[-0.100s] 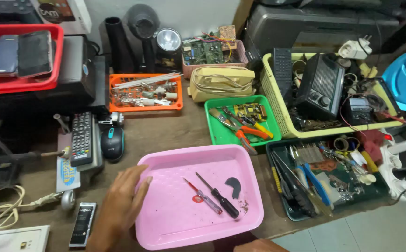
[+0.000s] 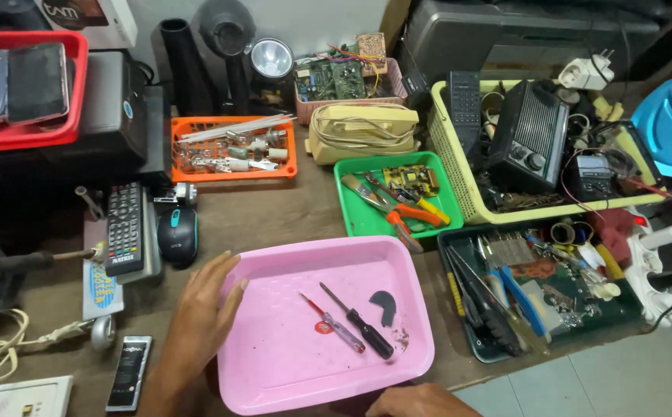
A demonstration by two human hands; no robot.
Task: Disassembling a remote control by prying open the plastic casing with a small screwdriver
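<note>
Two screwdrivers (image 2: 347, 320) in pink tray (image 2: 274, 363), w/ green tray (image 2: 367, 224) behind.

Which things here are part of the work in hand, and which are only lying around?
In hand: left hand and right hand on the pink tray, which holds two screwdrivers and a dark plastic piece.

Lying about: remote control, computer mouse, green tray with pliers, orange basket, black radio.
</note>
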